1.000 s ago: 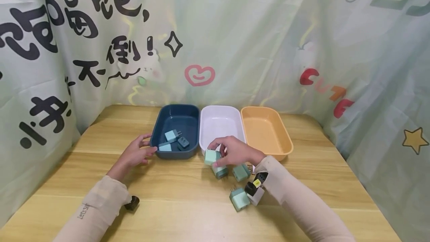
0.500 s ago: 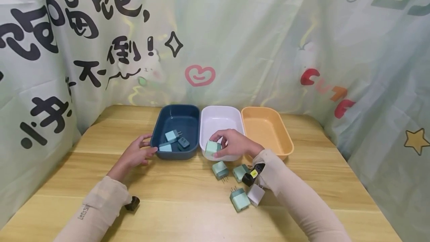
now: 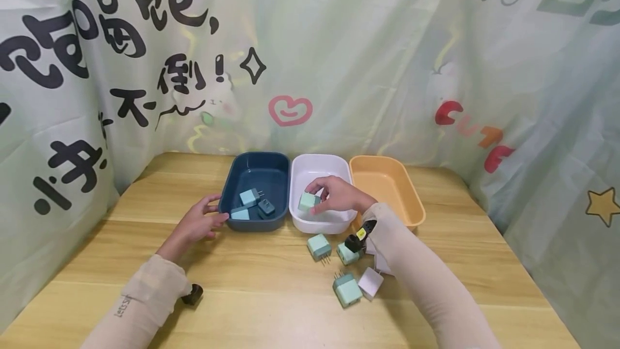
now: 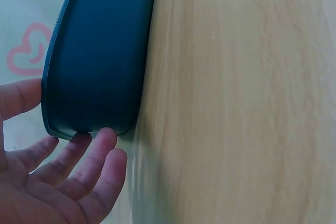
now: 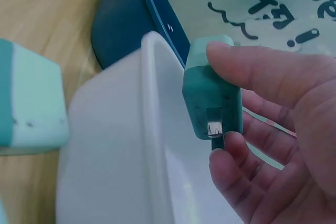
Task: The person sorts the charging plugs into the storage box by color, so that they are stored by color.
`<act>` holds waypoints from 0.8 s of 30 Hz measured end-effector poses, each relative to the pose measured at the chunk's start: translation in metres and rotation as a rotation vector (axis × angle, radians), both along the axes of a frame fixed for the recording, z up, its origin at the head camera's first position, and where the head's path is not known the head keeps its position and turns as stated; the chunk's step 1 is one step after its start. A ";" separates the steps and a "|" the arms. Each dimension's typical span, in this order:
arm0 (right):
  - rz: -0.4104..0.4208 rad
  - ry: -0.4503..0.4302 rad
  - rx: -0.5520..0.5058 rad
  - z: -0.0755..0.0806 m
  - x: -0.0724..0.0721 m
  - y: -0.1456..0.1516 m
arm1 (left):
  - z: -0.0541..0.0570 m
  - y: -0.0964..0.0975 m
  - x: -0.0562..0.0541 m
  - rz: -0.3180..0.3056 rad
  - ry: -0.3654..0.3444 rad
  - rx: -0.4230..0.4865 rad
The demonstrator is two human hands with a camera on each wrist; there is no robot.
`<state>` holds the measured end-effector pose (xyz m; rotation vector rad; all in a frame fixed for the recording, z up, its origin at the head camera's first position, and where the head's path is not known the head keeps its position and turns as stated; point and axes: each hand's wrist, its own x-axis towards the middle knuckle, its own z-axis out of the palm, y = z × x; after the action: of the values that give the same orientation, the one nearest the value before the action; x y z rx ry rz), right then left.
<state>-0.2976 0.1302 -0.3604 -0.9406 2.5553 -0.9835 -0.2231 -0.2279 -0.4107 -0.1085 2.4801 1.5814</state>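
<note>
Between thumb and fingers my right hand (image 3: pixel 341 196) pinches a green two-tone plug charger (image 5: pixel 212 100). It holds the charger above the white tray (image 3: pixel 322 226), inside the rim; in the right wrist view a metal prong shows on its darker end. My left hand (image 3: pixel 197 223) rests its fingertips against the left side of the dark blue tray (image 4: pixel 100 56), fingers loosely spread and thumb near the rim. In that blue tray lie a pale blue charger (image 3: pixel 249 197), a dark blue one (image 3: pixel 266 207) and another pale blue one (image 3: pixel 239 214).
An orange tray (image 3: pixel 417 216) stands right of the white one. In front of the trays lie green chargers, one nearest the white tray (image 3: pixel 318 246) and one nearer the front (image 3: pixel 347 291). A white charger (image 3: pixel 371 283) lies beside it; the right sleeve partly hides more white pieces.
My right hand has lifted the green charger away from the chargers on the table and carried it forward over the white tray. The left hand has stayed at the blue tray.
</note>
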 end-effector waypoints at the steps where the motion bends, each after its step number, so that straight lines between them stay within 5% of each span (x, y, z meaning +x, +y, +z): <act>1: -0.004 -0.009 -0.002 0.000 -0.002 0.000 | 0.000 0.000 0.000 0.000 0.001 -0.001; 24: -0.110 -0.194 0.007 -0.010 -0.038 -0.009 | 0.001 0.000 0.001 -0.002 0.011 0.002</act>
<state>-0.3358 0.1217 -0.3701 -0.6727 2.4667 -1.0401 -0.2219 -0.2282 -0.4098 -0.0968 2.4862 1.5873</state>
